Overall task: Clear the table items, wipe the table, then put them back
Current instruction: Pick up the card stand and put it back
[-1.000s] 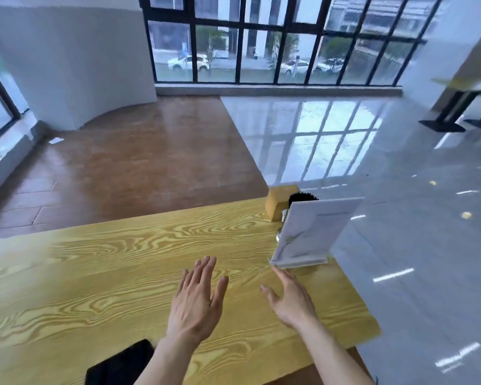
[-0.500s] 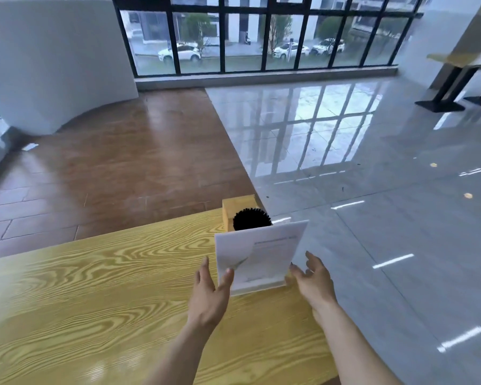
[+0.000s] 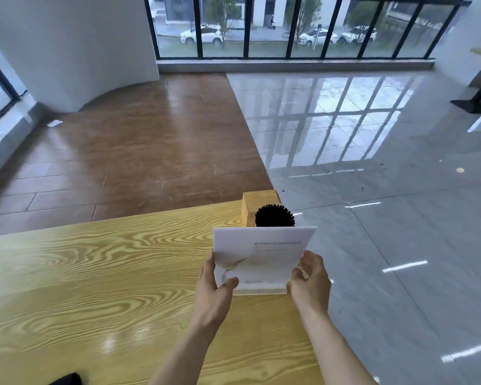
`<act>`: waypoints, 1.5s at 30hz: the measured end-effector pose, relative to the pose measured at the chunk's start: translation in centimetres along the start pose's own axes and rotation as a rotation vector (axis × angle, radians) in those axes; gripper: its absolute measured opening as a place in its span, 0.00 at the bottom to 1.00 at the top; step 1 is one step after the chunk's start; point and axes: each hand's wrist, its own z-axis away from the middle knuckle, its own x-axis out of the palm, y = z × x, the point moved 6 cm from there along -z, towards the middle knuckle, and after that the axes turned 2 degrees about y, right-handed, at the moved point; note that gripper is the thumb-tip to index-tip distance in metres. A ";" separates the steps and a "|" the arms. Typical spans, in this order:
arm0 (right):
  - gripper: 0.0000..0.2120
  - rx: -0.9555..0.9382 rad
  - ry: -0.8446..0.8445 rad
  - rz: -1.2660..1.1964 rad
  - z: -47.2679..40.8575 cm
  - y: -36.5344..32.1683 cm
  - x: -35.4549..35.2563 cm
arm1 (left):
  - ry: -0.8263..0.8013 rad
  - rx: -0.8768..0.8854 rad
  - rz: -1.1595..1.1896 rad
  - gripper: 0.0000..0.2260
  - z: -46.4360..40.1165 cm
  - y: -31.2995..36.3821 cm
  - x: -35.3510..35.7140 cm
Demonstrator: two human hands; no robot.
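A white menu card stand (image 3: 263,257) with faint print stands near the far right end of the yellow wooden table (image 3: 100,287). My left hand (image 3: 214,287) grips its left edge, thumb across the front. My right hand (image 3: 311,282) grips its right edge. Behind the stand sit a small wooden box (image 3: 250,208) and a round black bristly bunch (image 3: 274,216), partly hidden by the card. Whether the stand's base touches the table I cannot tell.
The table's right edge runs close beside my right arm, with glossy grey tile floor (image 3: 386,190) beyond it. Brown wood floor (image 3: 139,151) lies past the far edge. A black object (image 3: 67,379) pokes in at the bottom left of the table.
Both hands moved forward from open above the table and closed on the two sides of the card stand. The view shifted toward the stand.
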 end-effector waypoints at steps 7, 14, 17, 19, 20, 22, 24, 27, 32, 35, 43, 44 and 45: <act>0.15 -0.074 -0.031 0.031 5.8 -3.4 8.2 | 0.164 0.015 0.062 0.33 -0.6 -0.5 -11.3; 0.12 -0.202 -0.196 0.088 16.2 -9.8 24.3 | 0.339 0.007 0.155 0.30 -1.3 -2.6 -31.7; 0.12 -0.246 -0.249 0.106 21.3 -12.7 32.1 | 0.399 -0.008 0.162 0.29 -1.9 -4.4 -41.2; 0.12 -0.261 -0.300 0.116 25.0 -15.0 38.4 | 0.447 -0.006 0.164 0.29 -2.6 -5.6 -48.4; 0.12 -0.267 -0.326 0.122 26.7 -15.9 40.9 | 0.478 -0.013 0.163 0.29 -2.9 -6.1 -51.5; 0.12 -0.280 -0.385 0.134 30.4 -17.6 46.7 | 0.540 -0.034 0.162 0.28 -3.4 -7.1 -58.1; 0.12 -0.286 -0.433 0.144 33.5 -18.8 51.7 | 0.596 -0.040 0.181 0.27 -4.2 -7.8 -63.6; 0.12 -0.285 -0.461 0.168 36.5 -20.7 57.4 | 0.645 -0.034 0.192 0.27 -5.8 -8.1 -69.6; 0.12 -0.324 -0.515 0.189 39.6 -23.9 64.7 | 0.707 -0.010 0.215 0.29 -8.6 -7.7 -77.3; 0.12 -0.318 -0.536 0.202 40.6 -25.0 67.9 | 0.707 -0.014 0.229 0.30 -10.2 -7.3 -80.5; 0.17 -0.342 -0.587 0.280 41.1 -25.9 72.6 | 0.621 -0.032 0.262 0.32 -14.0 -8.9 -83.8; 0.17 -0.349 -0.598 0.293 41.1 -25.9 72.9 | 0.614 -0.031 0.258 0.34 -14.2 -9.1 -84.0; 0.17 -0.356 -0.605 0.307 41.0 -25.9 73.2 | 0.610 -0.026 0.254 0.36 -14.4 -9.3 -84.1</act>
